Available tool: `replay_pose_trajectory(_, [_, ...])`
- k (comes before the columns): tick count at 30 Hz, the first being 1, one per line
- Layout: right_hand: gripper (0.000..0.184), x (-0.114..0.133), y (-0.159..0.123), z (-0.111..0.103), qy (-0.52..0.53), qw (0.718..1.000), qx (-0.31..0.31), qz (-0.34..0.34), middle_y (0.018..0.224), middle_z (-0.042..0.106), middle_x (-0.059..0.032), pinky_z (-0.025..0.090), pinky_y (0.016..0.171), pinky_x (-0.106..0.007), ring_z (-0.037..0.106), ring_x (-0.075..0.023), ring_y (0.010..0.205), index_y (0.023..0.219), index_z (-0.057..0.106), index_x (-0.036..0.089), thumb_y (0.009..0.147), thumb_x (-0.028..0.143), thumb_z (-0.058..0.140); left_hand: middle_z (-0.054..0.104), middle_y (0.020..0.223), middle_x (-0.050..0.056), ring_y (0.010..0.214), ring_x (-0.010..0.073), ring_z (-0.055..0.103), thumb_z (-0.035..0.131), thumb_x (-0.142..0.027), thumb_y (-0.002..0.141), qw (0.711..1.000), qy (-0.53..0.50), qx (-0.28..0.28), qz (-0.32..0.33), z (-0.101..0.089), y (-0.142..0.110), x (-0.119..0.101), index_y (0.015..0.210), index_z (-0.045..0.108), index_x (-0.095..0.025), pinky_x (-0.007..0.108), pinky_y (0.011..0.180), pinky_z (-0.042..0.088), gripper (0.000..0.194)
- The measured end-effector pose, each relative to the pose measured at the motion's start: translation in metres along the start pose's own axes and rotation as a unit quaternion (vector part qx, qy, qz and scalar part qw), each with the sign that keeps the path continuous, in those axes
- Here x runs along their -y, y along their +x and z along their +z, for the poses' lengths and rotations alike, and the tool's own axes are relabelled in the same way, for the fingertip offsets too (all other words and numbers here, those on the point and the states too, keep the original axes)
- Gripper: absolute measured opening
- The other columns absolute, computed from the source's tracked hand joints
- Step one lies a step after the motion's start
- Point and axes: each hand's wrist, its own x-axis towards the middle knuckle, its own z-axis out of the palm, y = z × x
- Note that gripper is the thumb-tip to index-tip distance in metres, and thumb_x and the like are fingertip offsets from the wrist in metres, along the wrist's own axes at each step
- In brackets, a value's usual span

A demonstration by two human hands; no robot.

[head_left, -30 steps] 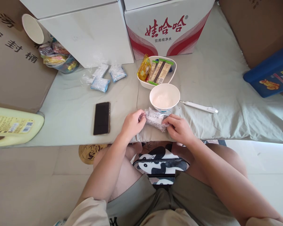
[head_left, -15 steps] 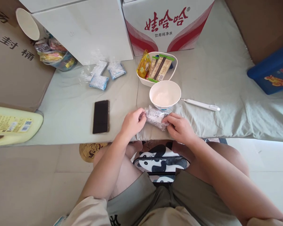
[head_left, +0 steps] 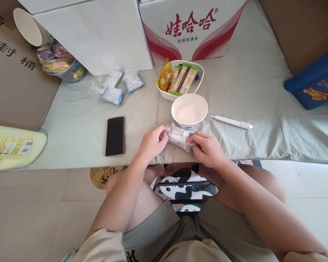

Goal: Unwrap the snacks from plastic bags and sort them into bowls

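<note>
A clear plastic packet (head_left: 179,136) with small dark print lies near the cloth's front edge; its contents are hard to make out. My left hand (head_left: 154,142) pinches its left end, and my right hand (head_left: 206,147) grips the right end. Just beyond the packet stands a white paper bowl (head_left: 189,111), its visible inside pale. To the bowl's right lies a slim white-handled tool (head_left: 231,121), thin metal end toward the bowl. Behind the bowl, a white tray (head_left: 200,82) holds snack bars (head_left: 184,78) and a yellow packet (head_left: 164,76).
Left of my hands lies a phone (head_left: 115,136). Small blue-white packets (head_left: 112,95) sit behind it, near a bag of wrapped items (head_left: 60,65). A white box (head_left: 95,32) and a red-lettered carton (head_left: 191,29) line the back. A yellow-green jug (head_left: 16,147) and blue container (head_left: 315,82) stand at the sides.
The whole view has shifted slightly, so things sit a little further left. Both hands keep the same hold on the packet.
</note>
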Motion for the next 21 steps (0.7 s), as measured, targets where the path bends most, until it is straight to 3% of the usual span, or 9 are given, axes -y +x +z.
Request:
replay_pose_trajectory(5, [0.025,-0.002,-0.001,0.002,0.003,1.000,-0.006,0.001,0.086,0.063,-0.0053,0.048,0.067,-0.031,0.061,-0.0188,0.076,0.090,0.063,0.021,0.079,0.006,0.046,0.060,0.066,-0.003,0.060,0.0123,0.055,0.054,-0.026,0.082,0.983,-0.172,-0.052,-0.030,0.000,0.001,0.004,0.078,0.056,-0.020,0.024,0.059,0.042,0.008])
replay_pose_trajectory(10, [0.018,0.001,0.000,0.004,0.021,0.998,-0.049,0.013,0.097,0.063,-0.0060,0.049,0.066,-0.031,0.061,-0.0164,0.073,0.098,0.061,0.021,0.085,0.013,0.052,0.061,0.064,-0.002,0.056,0.0137,0.059,0.056,-0.028,0.079,0.920,-0.366,-0.055,-0.130,-0.003,0.004,0.003,0.079,0.052,-0.021,0.023,0.050,0.044,0.008])
replay_pose_trajectory(13, [0.009,0.003,0.001,0.003,0.027,0.997,-0.069,0.006,0.089,0.062,-0.0038,0.047,0.062,-0.029,0.059,-0.0155,0.070,0.090,0.059,0.022,0.086,0.016,0.054,0.061,0.064,-0.002,0.052,0.0140,0.060,0.055,-0.027,0.077,0.888,-0.422,-0.063,-0.173,-0.006,0.005,0.002,0.078,0.050,-0.022,0.022,0.044,0.041,0.008])
replay_pose_trajectory(17, [0.010,0.004,0.001,-0.002,0.019,0.991,-0.134,0.002,0.079,0.060,-0.0015,0.045,0.064,-0.030,0.057,-0.0166,0.071,0.085,0.055,0.023,0.086,0.014,0.051,0.060,0.065,-0.003,0.057,0.0134,0.062,0.056,-0.022,0.074,0.908,-0.367,-0.119,-0.161,-0.008,0.005,0.005,0.077,0.051,-0.021,0.021,0.048,0.044,0.006])
replay_pose_trajectory(21, [0.007,0.002,0.003,-0.006,0.012,0.974,-0.219,0.058,0.078,0.058,-0.0008,0.045,0.065,-0.032,0.054,-0.0172,0.070,0.086,0.053,0.025,0.087,0.018,0.050,0.057,0.065,-0.004,0.058,0.0127,0.060,0.056,-0.017,0.073,0.924,-0.333,-0.136,-0.131,-0.005,0.007,0.013,0.080,0.049,-0.022,0.023,0.055,0.048,0.011])
